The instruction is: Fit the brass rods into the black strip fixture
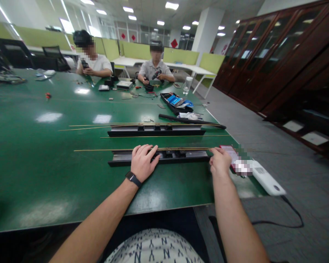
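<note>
A long black channel-shaped rail (196,158) with a pale inner strip lies across the near part of the table, with small black blocks (167,153) in it. My left hand (142,160) rests palm down over its left half, fingers stretched across to the far edge and thumb at the front. Along that far edge runs a thin brass-coloured rod (95,150), which sticks out well to the left. At the rail's right end my right hand (220,160) is closed in a pinch on the rod. Its fingertips partly hide the grip.
A second similar rail (156,132) lies behind, with more thin rods (120,137) around it. Beyond are a black bar (192,121), gloves (190,115) and a black tray (178,104). A white power strip (267,178) hangs over the right edge. Two people sit opposite.
</note>
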Demonstrator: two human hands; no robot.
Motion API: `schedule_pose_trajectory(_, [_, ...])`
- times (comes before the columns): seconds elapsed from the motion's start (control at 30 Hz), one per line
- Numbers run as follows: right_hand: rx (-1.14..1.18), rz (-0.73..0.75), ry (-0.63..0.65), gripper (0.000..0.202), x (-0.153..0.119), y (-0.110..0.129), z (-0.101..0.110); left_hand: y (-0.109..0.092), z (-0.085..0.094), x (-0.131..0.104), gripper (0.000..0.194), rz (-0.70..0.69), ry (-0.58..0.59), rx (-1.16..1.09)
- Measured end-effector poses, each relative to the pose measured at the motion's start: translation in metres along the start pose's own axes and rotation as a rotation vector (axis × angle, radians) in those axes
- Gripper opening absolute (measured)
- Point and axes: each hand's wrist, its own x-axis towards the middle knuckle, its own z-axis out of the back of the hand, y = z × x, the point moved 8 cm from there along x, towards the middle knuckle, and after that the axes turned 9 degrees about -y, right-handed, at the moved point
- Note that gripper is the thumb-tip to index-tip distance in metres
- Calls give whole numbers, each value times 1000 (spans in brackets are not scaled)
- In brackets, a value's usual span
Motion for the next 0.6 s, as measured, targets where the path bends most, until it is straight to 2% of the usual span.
schedule_pose_trajectory(0.17, [12,-48,14,42,-9,-6,-3,-1,0,-1,34,-18,-5,17])
schedule_pose_trajectory(0.4, [19,-70,-48,65,-17,-7,-5,-2,2,0,35,-26,-14,10])
schedule_pose_trajectory(0.5, [33,-50,-39,66,-15,-2,-5,-2,1,0,35,-23,-5,14])
schedule_pose_trajectory(0.6, [32,-33,-14,56,-13,2,-4,-2,1,0,35,-21,-1,15])
